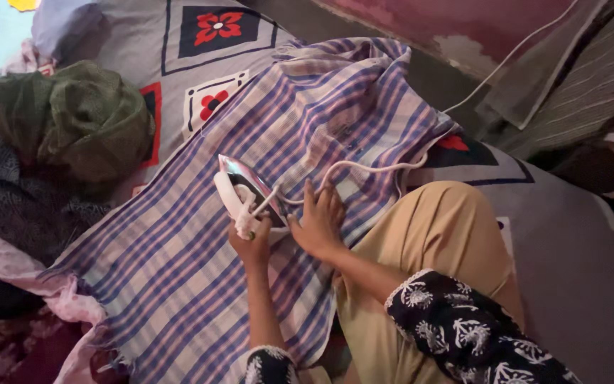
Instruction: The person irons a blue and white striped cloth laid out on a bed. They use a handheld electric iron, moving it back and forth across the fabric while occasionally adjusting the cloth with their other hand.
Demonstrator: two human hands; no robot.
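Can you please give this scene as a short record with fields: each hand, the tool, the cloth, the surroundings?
left hand: left hand grips the handle of the white iron
right hand: right hand lies flat on the cloth, beside the iron
tool: iron rests on the cloth; its white cord runs off to the upper right
cloth: blue and white striped cloth, spread over a grey sheet with red flower squares
surroundings: green bundled fabric and dark clothes at the left; the person's tan trouser leg at the right
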